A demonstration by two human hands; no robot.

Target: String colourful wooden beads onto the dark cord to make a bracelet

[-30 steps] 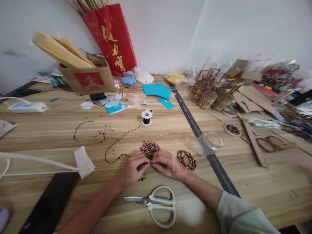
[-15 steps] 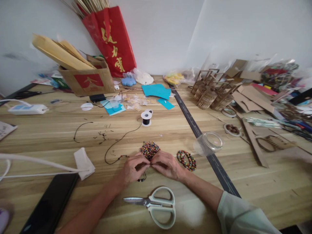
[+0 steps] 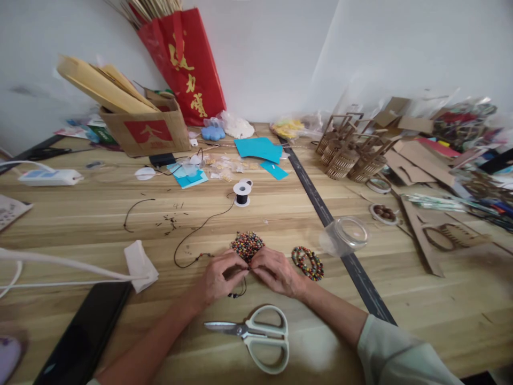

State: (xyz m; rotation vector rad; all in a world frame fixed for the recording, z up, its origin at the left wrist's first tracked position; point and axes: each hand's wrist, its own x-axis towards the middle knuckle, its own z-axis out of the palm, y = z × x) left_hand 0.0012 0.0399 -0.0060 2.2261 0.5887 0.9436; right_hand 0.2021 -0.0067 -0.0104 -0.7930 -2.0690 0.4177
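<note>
My left hand (image 3: pixel 224 274) pinches a dark cord, its fingertips almost touching those of my right hand (image 3: pixel 276 271), which grips the same cord. Just beyond the fingertips lies a pile of small multicoloured beads (image 3: pixel 247 244). The black cord (image 3: pixel 188 235) curves from a white spool (image 3: pixel 241 193) down to the left hand, with a few reddish beads on it. A cord end with dark beads (image 3: pixel 234 294) hangs below the hands. Beaded bracelets (image 3: pixel 307 263) rest right of my right hand. Scissors (image 3: pixel 256 334) with pale handles lie nearer me.
A black phone (image 3: pixel 86 331) and white cables are at the left. A clear plastic container (image 3: pixel 350 233) stands right, near a dark strip (image 3: pixel 310 190). Farther back are a cardboard box (image 3: pixel 148 131), blue papers (image 3: pixel 258 148) and small woven baskets (image 3: pixel 340 158).
The whole view has shifted very slightly. Both hands keep their pinch at nearly the same spot, and the hanging cord below them has moved a little to the right.
</note>
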